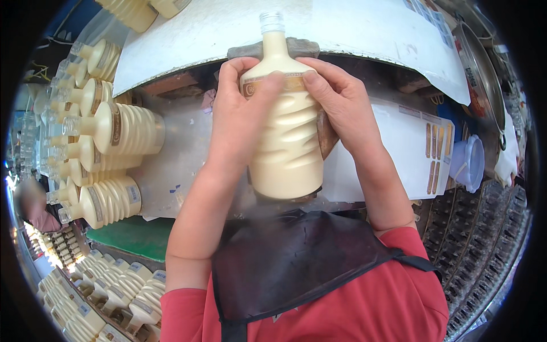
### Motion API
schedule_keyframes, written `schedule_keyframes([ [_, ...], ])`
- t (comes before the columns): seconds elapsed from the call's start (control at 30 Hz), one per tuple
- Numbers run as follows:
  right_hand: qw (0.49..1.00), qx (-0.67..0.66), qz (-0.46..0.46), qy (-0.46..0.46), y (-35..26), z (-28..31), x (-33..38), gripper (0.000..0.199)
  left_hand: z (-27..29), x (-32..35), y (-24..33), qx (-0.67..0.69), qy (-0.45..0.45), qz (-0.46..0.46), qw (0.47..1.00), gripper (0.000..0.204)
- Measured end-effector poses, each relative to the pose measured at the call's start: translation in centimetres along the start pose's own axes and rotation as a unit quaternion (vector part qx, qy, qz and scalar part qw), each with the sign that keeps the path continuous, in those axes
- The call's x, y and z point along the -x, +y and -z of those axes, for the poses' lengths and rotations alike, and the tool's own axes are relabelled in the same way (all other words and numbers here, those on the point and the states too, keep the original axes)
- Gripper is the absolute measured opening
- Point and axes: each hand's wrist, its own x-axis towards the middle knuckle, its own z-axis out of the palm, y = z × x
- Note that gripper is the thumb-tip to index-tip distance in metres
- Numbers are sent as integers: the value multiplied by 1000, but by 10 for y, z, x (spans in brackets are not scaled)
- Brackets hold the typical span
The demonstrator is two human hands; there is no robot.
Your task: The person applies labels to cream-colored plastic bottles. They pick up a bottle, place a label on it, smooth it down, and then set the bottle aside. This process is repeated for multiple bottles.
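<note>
A cream-coloured ribbed bottle (pixel 288 142) with a clear threaded neck lies lengthwise in front of me, its neck pointing away. A gold band label runs round its shoulder. My left hand (pixel 239 108) grips the bottle's left side, thumb pressing on the gold band. My right hand (pixel 336 97) holds the right side, with its thumb on the same band. The bottle rests on a dark pad at the edge of the work surface (pixel 182 165).
Several matching bottles (pixel 114 128) lie stacked on their sides at the left, and more stand in crates (pixel 108 296) at lower left. A white sheet of gold labels (pixel 421 148) lies at the right beside a pale blue plastic tub (pixel 470 162). A white curved board (pixel 353 28) arches above.
</note>
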Motion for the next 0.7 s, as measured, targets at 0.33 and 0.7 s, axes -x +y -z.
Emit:
schedule_keyframes([
  [0.33,1000,-17,-1,-4,2,0,0,39,-1,0,-1,7,-4,1,1000,59],
  [0.7,998,-51,8,-38,10,9,-2,42,-3,1,-2,16,1,-3,1000,58],
])
